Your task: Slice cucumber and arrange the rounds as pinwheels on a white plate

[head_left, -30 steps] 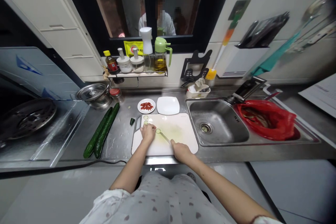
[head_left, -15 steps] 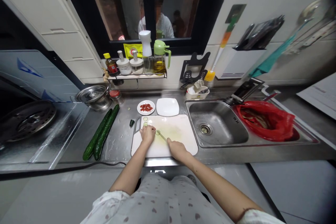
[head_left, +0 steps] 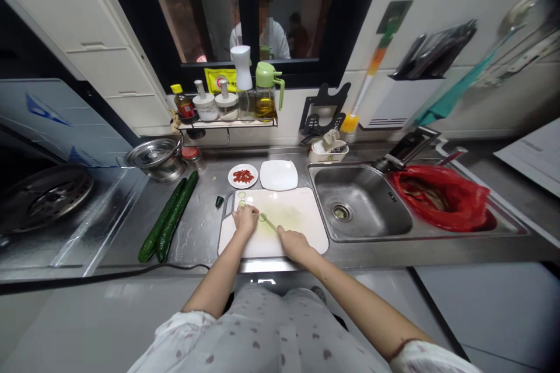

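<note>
On the white cutting board, my left hand is closed, its fingertips at a round, green-rimmed piece of cucumber. From the right, my right hand grips a slim, pale-green knife-like tool, its far end reaching that cucumber piece. The tool's exact kind is unclear. Thin cucumber slices lie on the board beyond my left fingers. A dark green cucumber end rests just left of the board. Two whole cucumbers lie side by side farther left.
Behind the board stand a plate of chopped red pieces and a white square plate. To the right are a steel sink and a red plastic bag. A lidded steel pot and a spice jar stand back left.
The whole view has shifted slightly. Both hands keep nearly the same place on the board, and the tool's end stays at the cucumber piece.
</note>
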Tool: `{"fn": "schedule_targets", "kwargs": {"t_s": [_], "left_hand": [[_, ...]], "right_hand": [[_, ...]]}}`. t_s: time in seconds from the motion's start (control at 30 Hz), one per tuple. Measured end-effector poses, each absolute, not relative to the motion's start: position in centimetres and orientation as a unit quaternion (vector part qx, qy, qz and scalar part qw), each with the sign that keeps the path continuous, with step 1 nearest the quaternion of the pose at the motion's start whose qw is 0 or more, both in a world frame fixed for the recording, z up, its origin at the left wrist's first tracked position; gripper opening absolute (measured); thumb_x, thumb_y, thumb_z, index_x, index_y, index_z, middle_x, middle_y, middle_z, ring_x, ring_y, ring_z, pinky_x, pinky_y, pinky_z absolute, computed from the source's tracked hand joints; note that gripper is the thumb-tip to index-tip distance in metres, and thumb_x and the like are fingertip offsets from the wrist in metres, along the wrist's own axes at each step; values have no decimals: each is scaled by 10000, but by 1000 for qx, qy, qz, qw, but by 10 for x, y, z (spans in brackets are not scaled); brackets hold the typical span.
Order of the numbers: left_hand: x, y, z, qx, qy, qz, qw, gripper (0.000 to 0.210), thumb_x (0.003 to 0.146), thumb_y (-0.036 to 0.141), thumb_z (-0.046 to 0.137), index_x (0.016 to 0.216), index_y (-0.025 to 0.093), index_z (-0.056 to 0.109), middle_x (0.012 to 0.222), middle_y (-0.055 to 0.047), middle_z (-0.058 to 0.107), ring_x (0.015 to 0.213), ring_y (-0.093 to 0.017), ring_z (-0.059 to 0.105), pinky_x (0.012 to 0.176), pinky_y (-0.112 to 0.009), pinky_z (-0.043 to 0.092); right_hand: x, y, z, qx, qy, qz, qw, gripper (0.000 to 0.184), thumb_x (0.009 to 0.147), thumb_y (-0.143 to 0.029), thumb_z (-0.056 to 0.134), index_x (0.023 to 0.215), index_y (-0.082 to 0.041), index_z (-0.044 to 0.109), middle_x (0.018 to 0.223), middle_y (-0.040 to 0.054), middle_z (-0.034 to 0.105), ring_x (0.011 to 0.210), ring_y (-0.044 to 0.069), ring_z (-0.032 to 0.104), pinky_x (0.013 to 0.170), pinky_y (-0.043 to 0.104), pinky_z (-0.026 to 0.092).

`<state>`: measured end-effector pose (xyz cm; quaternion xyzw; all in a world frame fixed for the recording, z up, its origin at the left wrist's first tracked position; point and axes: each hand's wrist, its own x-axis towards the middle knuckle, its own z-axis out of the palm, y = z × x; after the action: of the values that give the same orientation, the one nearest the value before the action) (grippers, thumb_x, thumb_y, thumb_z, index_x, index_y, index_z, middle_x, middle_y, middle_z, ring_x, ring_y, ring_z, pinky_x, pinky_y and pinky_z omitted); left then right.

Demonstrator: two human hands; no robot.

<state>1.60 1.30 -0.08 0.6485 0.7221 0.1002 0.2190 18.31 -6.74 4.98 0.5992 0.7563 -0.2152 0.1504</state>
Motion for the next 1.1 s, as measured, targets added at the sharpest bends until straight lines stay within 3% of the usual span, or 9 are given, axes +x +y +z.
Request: {"fn": "schedule_targets", "kwargs": {"t_s": [0.7,1.1], "left_hand": [[17,13,2,653,722,96,209,177,777,256,560,835,274,726,976,-52,703,1082,-251,526,906,-395,306],[20,10,-1,667,714,90,193,221,796,214,513,840,258,725,1003,-61,692,1062,-253,516,900,-406,302]], "right_hand": [[183,-52,62,573,784,-165,173,342,895,-76,344,1200,-141,483,987,175,690,945,258,670,757,364,505],[203,-73,60,578,774,-189,174,406,826,-38,383,1207,-149,469,991,170,679,949,259,656,742,336,462]]}}
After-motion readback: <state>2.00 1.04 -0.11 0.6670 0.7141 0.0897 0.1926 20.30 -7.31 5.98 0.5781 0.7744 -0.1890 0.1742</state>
